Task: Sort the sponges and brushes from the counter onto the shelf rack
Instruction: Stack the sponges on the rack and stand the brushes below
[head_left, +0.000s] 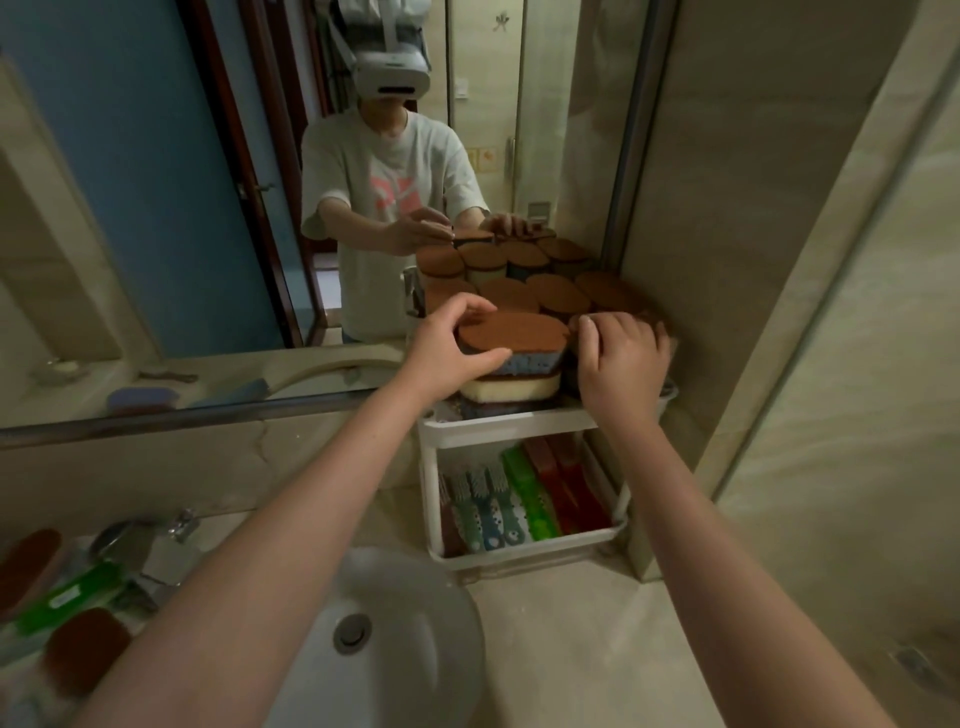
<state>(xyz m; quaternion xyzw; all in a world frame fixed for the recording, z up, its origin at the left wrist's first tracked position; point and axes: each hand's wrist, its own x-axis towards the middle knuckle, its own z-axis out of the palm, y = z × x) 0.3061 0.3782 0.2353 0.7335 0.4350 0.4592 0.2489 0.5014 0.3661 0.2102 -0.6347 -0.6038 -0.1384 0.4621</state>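
1. Sponge, head view: it tops a pile on the rack's upper tier. Your left hand pinches its end, thumb against curled fingers.
2. Your right hand rests on the next pile; I cannot tell whether it grips.
3. The sponge is likely light and soft: hold its sides and squeeze gently.

On the top tier of the white shelf rack, the left grip pinches a brown-topped blue sponge lying on a cream sponge, the right grip rests on the sponges just beside it, and brushes lie in the lower tier, on the desk.
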